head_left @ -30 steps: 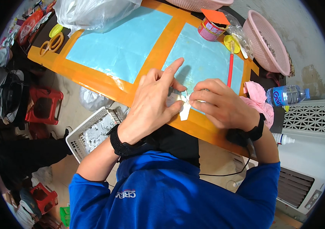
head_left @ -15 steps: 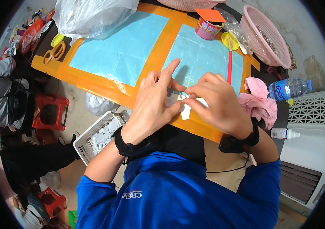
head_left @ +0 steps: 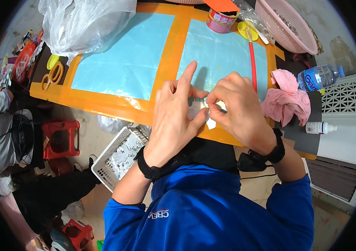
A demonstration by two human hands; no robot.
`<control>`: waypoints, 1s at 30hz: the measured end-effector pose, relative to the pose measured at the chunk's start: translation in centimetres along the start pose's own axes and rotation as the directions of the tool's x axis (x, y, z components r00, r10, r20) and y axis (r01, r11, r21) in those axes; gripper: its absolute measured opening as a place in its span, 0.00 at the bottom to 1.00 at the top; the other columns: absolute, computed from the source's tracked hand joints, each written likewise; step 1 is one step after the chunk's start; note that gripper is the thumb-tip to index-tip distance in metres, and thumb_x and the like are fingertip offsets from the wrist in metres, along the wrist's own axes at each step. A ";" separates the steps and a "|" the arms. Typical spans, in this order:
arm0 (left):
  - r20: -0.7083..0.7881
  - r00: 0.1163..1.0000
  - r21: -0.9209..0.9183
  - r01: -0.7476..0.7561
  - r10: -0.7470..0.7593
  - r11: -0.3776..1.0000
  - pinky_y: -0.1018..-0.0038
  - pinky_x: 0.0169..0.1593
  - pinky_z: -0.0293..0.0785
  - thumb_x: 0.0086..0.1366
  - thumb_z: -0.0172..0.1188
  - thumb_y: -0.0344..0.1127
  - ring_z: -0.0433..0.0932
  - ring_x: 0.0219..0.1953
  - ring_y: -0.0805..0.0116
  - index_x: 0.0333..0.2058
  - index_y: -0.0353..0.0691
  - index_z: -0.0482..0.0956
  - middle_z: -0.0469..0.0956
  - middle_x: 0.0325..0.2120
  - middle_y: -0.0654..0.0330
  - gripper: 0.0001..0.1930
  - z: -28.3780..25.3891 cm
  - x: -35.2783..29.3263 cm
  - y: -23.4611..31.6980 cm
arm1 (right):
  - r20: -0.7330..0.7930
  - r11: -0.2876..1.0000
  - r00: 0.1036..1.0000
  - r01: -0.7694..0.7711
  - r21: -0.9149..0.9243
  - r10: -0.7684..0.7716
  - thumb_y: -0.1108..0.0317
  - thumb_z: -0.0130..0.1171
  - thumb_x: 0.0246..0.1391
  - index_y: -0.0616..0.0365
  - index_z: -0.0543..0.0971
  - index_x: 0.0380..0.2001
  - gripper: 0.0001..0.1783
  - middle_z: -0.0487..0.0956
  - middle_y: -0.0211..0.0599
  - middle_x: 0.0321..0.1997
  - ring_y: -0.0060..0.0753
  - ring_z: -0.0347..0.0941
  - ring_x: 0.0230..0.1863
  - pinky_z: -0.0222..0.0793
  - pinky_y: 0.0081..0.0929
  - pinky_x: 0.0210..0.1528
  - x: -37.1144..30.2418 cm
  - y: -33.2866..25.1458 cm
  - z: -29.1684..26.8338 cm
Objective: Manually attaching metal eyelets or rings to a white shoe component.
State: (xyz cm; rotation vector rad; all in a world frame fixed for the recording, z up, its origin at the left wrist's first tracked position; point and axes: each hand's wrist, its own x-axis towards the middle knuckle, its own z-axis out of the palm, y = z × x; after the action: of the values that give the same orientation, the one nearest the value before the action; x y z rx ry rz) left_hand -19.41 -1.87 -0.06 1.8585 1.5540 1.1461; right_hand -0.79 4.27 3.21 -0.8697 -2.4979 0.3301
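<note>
Over the front edge of the orange-bordered blue mat (head_left: 123,62), my two hands meet at the fingertips. My left hand (head_left: 170,115) is closed in a loose pinch on a small white flat piece (head_left: 211,124), its index finger stretched out away from me. The fingertips of my right hand (head_left: 242,113) pinch at the same spot from the right. One pointed end of the white piece shows below the fingers; the rest is mostly hidden, with a thin shiny edge between the hands. Whatever else the right fingertips grip is too small to make out.
A red-handled brush (head_left: 253,62) rests on a yellow lid beside a pink tin (head_left: 220,23). Rightward lie a pink cloth (head_left: 288,104), a water bottle (head_left: 320,78) and a small white bottle (head_left: 320,127). Scissors (head_left: 52,77) and a plastic bag (head_left: 86,25) are left.
The whole view has shifted slightly. My hands stay together at the white piece, with the right fingers drawn closer together and less of the piece showing.
</note>
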 end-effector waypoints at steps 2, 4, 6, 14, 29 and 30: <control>0.010 1.000 -0.016 0.001 -0.001 1.000 0.59 0.62 0.68 0.55 0.73 0.25 0.73 0.51 0.55 0.78 0.40 0.59 0.86 0.46 0.62 0.52 0.1 0.0 -0.1 | -0.059 1.000 0.998 -0.008 0.005 0.009 0.75 0.72 0.46 0.52 0.78 0.30 0.11 0.77 0.30 0.34 0.42 0.72 0.44 0.65 0.41 0.48 -0.5 0.1 0.6; 0.014 1.000 -0.012 0.018 -0.018 1.000 0.59 0.62 0.68 0.55 0.73 0.26 0.74 0.52 0.55 0.78 0.40 0.60 0.86 0.47 0.61 0.51 -0.1 0.1 0.1 | -0.101 1.000 0.995 -0.004 -0.012 0.003 0.76 0.73 0.45 0.53 0.77 0.32 0.13 0.76 0.31 0.34 0.42 0.72 0.44 0.65 0.42 0.48 -0.8 0.2 1.1; 0.020 1.000 -0.017 0.015 -0.014 1.000 0.59 0.62 0.68 0.55 0.74 0.26 0.74 0.52 0.54 0.76 0.40 0.62 0.87 0.47 0.61 0.49 -0.1 0.1 0.0 | -0.125 0.998 0.992 -0.004 -0.061 -0.004 0.77 0.73 0.45 0.53 0.76 0.33 0.15 0.75 0.33 0.35 0.43 0.73 0.44 0.65 0.42 0.49 -1.2 0.0 1.2; 0.032 0.999 0.001 -0.017 0.017 1.000 0.59 0.63 0.68 0.56 0.74 0.26 0.74 0.54 0.55 0.67 0.43 0.73 0.88 0.45 0.62 0.38 -0.4 0.2 0.2 | -0.183 0.995 0.983 -0.043 -0.094 0.025 0.78 0.71 0.47 0.55 0.76 0.35 0.14 0.77 0.36 0.38 0.46 0.75 0.48 0.67 0.45 0.53 -2.4 -0.9 1.6; 0.014 1.000 0.011 -0.006 0.005 1.000 0.59 0.63 0.68 0.56 0.74 0.28 0.74 0.55 0.56 0.69 0.43 0.72 0.88 0.45 0.62 0.40 -0.3 0.1 0.1 | -0.201 0.993 0.973 -0.114 0.015 0.115 0.74 0.74 0.53 0.57 0.84 0.40 0.11 0.81 0.32 0.36 0.43 0.76 0.46 0.68 0.43 0.52 -2.2 -1.4 0.7; 0.010 1.000 0.016 -0.002 0.002 1.000 0.60 0.64 0.69 0.56 0.75 0.28 0.74 0.54 0.56 0.70 0.42 0.71 0.88 0.45 0.63 0.41 -0.2 0.1 0.1 | -0.185 0.996 0.979 -0.092 -0.017 0.087 0.73 0.74 0.53 0.56 0.85 0.39 0.10 0.81 0.31 0.35 0.43 0.76 0.45 0.68 0.43 0.51 -2.2 -1.2 0.9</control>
State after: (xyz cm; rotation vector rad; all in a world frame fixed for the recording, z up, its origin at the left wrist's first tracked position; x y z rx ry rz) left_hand -19.52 -1.82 0.14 1.8735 1.5607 1.1267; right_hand -0.36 1.90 2.11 -0.9790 -2.3020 0.2363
